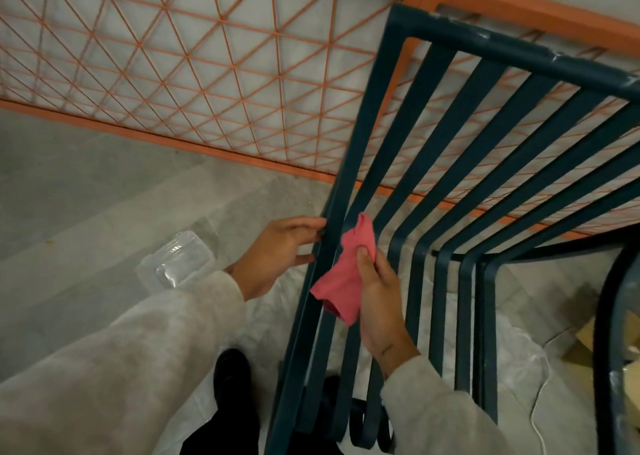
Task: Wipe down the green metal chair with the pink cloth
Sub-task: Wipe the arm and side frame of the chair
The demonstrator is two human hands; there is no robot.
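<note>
The pink cloth sits just below the middle of your view, laid against the outer rail and first slat of the green chair, low on the backrest. Your right hand comes in from 5 o'clock and pinches it, thumb on top and the other fingers tucked under the fabric, which leaves a loose flap to drag along the metal. At 9 o'clock from the cloth, your left hand grips the same rail between fingertips and thumb, most likely to steady the frame against the rubbing. The chair's slats fan away toward 1 o'clock, so most of the back probably still needs wiping. Behind it, from 9 to 3 o'clock, runs an orange lattice fence. A clear plastic box lies on the floor at 9 o'clock.
</note>
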